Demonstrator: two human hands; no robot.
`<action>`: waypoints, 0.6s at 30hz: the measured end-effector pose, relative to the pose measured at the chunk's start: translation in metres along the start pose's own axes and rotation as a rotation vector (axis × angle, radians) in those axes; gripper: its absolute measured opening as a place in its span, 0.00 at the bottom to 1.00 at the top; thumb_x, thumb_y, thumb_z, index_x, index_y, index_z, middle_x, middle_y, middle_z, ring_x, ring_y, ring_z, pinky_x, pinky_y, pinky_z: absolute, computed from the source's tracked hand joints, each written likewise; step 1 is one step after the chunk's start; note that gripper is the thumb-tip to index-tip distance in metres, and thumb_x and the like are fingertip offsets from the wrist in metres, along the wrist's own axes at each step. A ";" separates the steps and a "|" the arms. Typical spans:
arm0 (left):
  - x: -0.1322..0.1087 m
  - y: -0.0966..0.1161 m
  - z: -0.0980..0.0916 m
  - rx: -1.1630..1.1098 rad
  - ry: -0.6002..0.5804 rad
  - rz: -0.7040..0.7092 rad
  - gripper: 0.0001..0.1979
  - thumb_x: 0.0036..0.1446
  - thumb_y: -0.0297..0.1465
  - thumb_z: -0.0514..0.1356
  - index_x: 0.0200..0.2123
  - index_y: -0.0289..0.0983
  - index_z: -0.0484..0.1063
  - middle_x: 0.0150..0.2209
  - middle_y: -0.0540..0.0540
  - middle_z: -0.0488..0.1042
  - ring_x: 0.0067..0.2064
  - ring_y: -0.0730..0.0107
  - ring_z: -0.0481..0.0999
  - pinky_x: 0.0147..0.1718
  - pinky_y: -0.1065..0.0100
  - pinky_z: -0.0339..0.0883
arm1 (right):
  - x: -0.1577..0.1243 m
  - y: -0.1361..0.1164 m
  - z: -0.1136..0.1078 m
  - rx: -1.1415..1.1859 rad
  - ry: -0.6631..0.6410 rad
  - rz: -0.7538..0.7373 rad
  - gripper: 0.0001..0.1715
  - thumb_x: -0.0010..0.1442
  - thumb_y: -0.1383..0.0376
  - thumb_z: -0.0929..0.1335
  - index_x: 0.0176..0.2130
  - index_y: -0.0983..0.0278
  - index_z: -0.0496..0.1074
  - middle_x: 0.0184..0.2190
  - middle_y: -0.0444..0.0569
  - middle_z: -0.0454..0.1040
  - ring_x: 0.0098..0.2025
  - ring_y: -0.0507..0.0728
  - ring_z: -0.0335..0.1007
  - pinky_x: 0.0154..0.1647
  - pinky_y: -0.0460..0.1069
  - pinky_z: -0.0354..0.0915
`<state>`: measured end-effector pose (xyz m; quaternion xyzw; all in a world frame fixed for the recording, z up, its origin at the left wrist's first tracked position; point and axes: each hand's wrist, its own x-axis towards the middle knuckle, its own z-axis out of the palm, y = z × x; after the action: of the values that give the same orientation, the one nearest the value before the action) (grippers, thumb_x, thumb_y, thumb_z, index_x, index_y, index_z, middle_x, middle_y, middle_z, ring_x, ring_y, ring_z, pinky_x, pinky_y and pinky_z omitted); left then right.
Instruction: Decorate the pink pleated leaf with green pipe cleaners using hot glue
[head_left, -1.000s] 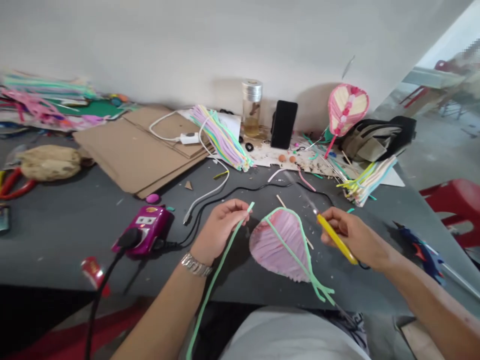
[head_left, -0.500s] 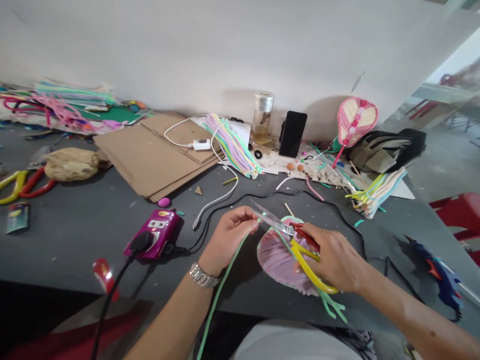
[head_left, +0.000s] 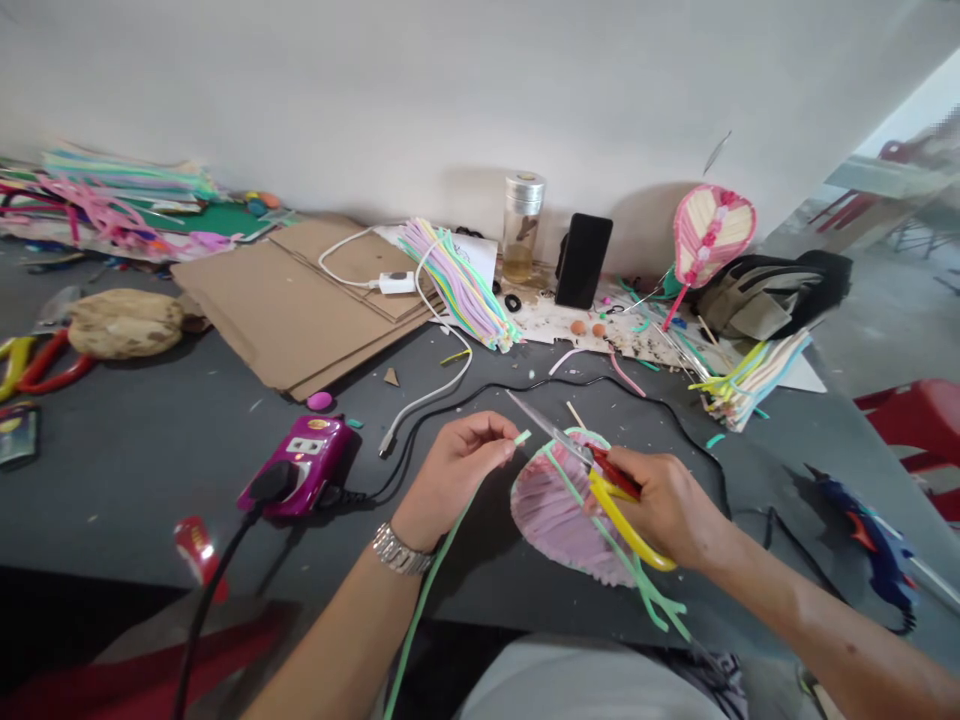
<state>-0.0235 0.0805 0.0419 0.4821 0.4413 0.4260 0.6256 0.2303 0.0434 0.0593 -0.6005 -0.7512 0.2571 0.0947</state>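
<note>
Your dark grey surface (head_left: 112,480) carries stacked cardboard sheets (head_left: 300,310), red-handled pliers (head_left: 52,375), a white cable (head_left: 431,398) and a blue glue gun (head_left: 862,535).

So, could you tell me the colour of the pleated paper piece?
Pale pink pleated paper piece, clearest in the head view.

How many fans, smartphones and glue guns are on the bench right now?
Fans: 2 (pleated pink paper fan, pink-and-cream fan)
Smartphone: 1
Hot glue gun: 1
Total: 4
</note>
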 end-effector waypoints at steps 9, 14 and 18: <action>0.000 0.001 -0.002 0.138 0.010 0.036 0.06 0.54 0.32 0.62 0.31 0.35 0.74 0.26 0.51 0.71 0.28 0.75 0.66 0.30 0.72 0.59 | -0.013 0.065 -0.025 -0.325 0.210 0.422 0.35 0.54 0.30 0.62 0.27 0.58 0.63 0.17 0.41 0.63 0.20 0.53 0.56 0.24 0.48 0.50; 0.002 -0.011 -0.001 0.453 -0.016 0.061 0.07 0.57 0.34 0.60 0.32 0.36 0.75 0.30 0.48 0.77 0.32 0.70 0.72 0.33 0.70 0.63 | -0.030 0.109 -0.011 -0.441 0.234 0.519 0.33 0.57 0.32 0.61 0.29 0.57 0.65 0.19 0.43 0.67 0.20 0.55 0.62 0.24 0.48 0.50; 0.003 -0.022 -0.002 0.707 -0.013 0.094 0.07 0.59 0.31 0.59 0.32 0.38 0.77 0.31 0.49 0.79 0.32 0.70 0.74 0.34 0.69 0.63 | -0.034 0.112 -0.007 -0.483 0.261 0.485 0.31 0.58 0.35 0.62 0.29 0.58 0.66 0.23 0.46 0.70 0.23 0.57 0.65 0.25 0.49 0.52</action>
<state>-0.0218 0.0802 0.0202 0.6912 0.5349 0.2723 0.4025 0.3383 0.0296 0.0150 -0.7939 -0.6077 0.0084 -0.0184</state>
